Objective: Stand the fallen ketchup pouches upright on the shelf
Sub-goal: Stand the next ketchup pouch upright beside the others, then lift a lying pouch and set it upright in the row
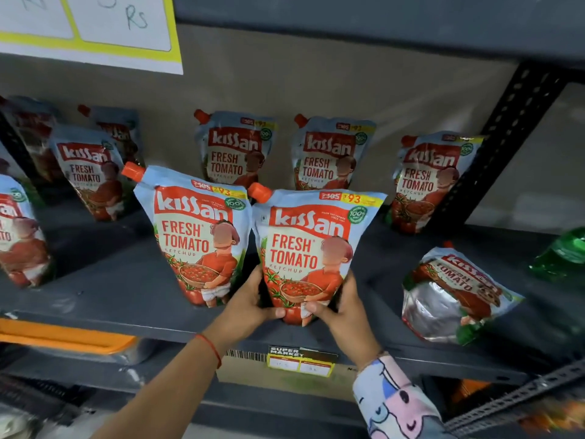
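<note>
- Dark grey metal shelf with a tan back panel formed the setting; rows of pale-blue ketchup pouches stood along it.
- Held pouch, a pale-blue and red foil ketchup pouch with an orange corner spout, stood at the front edge of the shelf, just right of centre, printed face toward the camera.
- Long axis ran near vertical; spout pointed up and to the left, base down on the shelf.
- Left hand clasped the lower left side of the base; right hand clasped the lower right side. Both closed around the held pouch.
- Neighbouring upright pouch stood just beside it on the left, top edges nearly touching.
- Fallen pouch lay on its back to the right, silver base toward the camera, spout end pointing to the rear; not yet stood up.
- Risk, as judged: the soft base sat close to the shelf lip, so releasing before it settled flat could tip the pouch forward off the shelf, or sideways into its neighbour.
</note>
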Tool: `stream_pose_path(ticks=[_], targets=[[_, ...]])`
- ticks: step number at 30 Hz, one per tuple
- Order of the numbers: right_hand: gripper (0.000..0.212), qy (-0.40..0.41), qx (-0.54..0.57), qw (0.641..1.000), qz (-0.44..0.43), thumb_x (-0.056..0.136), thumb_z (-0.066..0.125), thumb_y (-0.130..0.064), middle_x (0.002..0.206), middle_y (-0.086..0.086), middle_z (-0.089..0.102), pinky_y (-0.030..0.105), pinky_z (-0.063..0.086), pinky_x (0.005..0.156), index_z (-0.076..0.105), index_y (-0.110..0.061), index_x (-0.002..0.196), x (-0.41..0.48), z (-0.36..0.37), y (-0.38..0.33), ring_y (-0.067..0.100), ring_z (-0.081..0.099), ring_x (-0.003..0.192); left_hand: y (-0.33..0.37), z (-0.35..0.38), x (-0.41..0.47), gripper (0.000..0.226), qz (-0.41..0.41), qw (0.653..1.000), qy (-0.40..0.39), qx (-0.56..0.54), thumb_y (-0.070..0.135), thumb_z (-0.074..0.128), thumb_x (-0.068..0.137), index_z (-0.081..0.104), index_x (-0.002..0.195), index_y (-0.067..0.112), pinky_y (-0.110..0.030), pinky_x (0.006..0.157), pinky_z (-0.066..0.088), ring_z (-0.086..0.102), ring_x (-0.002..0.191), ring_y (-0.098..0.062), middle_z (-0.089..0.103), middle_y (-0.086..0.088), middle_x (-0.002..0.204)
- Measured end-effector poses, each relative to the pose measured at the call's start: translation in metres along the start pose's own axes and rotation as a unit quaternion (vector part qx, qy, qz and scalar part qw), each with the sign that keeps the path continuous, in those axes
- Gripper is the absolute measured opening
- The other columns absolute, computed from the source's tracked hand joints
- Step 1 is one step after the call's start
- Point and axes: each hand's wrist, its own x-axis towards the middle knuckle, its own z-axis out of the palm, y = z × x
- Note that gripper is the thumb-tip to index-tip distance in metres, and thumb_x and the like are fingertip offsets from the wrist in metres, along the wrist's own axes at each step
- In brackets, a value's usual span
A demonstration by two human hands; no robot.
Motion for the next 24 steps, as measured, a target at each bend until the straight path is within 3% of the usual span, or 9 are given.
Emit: stream_pose_path(ticks=[3,5,6,9,12,15,19,22,24], targets=[[0.093,0.033,-0.013,0.999,0.0,0.06,0.083,-0.018,0.138,-0.012,0.04,0.026,0.041,0.102,0.025,-0.042,0.13,-0.018,0.003,-0.005,0.004,0.042,0.127,-0.005,0.008,-0.017,0.074,0.023,0.989,0.119,0.085,-0.008,0.071,0.067,0.036,0.129,0.012,-0.048,0.106,0.037,0.044,0.123,-0.024,0.05,-0.012,0.128],[0.099,0.133,-0.132,0.982,-0.028,0.057,0.08,-0.045,0.145,-0.011,0.028,0.031,0.028,0.109,0.021,-0.035,0.136,-0.039,0.005,-0.011,0.009,0.027,0.135,-0.018,0.019,-0.044,0.054,0.088,0.927,0.273,0.242,0.017,0.075,0.07,0.048,0.115,0.009,-0.038,0.093,0.044,0.049,0.105,-0.023,0.053,-0.011,0.106],[0.093,0.207,-0.196,0.956,-0.063,0.061,0.073,-0.055,0.145,-0.006,0.029,0.03,0.025,0.111,0.024,-0.028,0.136,-0.051,0.001,-0.012,0.011,0.024,0.135,-0.023,0.032,-0.059,0.044,0.129,0.903,0.295,0.284,0.034,0.069,0.074,0.05,0.106,0.012,-0.03,0.085,0.043,0.048,0.096,-0.019,0.051,-0.006,0.095],[0.081,0.429,-0.238,0.865,-0.104,0.074,0.057,-0.06,0.134,0.02,0.034,0.033,0.027,0.111,0.038,-0.002,0.127,-0.074,-0.028,-0.012,0.022,0.03,0.129,-0.024,0.08,-0.068,0.041,0.169,0.937,0.169,0.253,0.056,0.051,0.079,0.051,0.102,0.021,-0.005,0.078,0.036,0.046,0.084,-0.001,0.048,0.007,0.091],[0.069,0.575,-0.144,0.804,0.054,0.077,0.064,-0.042,0.126,0.031,0.042,0.052,0.032,0.105,0.043,0.007,0.12,-0.066,-0.079,-0.015,0.04,0.038,0.121,0.0,0.131,-0.027,0.045,0.093,0.977,0.095,0.167,0.048,0.057,0.08,0.054,0.111,0.016,-0.006,0.089,0.036,0.054,0.1,-0.012,0.055,-0.001,0.106],[0.063,0.521,0.025,0.823,0.226,0.077,0.069,-0.033,0.125,0.028,0.051,0.051,0.044,0.095,0.044,0.009,0.117,-0.049,-0.123,-0.017,0.04,0.051,0.114,0.034,0.172,0.037,0.057,-0.085,0.995,0.023,0.037,0.053,0.048,0.084,0.054,0.12,0.009,-0.032,0.103,0.037,0.05,0.12,-0.022,0.055,-0.004,0.127],[0.029,0.362,0.193,0.87,0.271,0.078,0.066,-0.012,0.09,0.019,0.067,0.026,0.053,0.045,0.058,0.001,0.103,-0.04,-0.157,-0.022,0.023,0.063,0.07,0.052,0.199,0.08,0.053,-0.215,0.973,-0.051,-0.06,0.053,0.047,0.085,0.062,0.111,0.01,-0.033,0.095,0.046,0.06,0.105,-0.024,0.064,-0.01,0.119],[0.01,0.25,0.236,0.888,0.306,0.077,0.066,-0.008,0.064,0.006,0.072,0.026,0.054,0.041,0.061,-0.007,0.085,-0.041,-0.175,-0.019,0.021,0.069,0.059,0.048,0.188,0.082,0.031,-0.242,0.965,-0.086,-0.054,0.038,0.062,0.078,0.064,0.099,0.015,-0.032,0.082,0.051,0.062,0.088,-0.019,0.067,-0.005,0.103],[0.015,0.166,0.241,0.897,0.332,0.077,0.064,-0.005,0.067,0.004,0.074,0.031,0.058,0.048,0.062,-0.007,0.092,-0.042,-0.183,-0.018,0.018,0.07,0.061,0.047,0.178,0.076,0.024,-0.257,0.955,-0.135,-0.056,0.031,0.068,0.073,0.066,0.093,0.016,-0.035,0.081,0.053,0.062,0.089,-0.02,0.068,-0.004,0.096]])
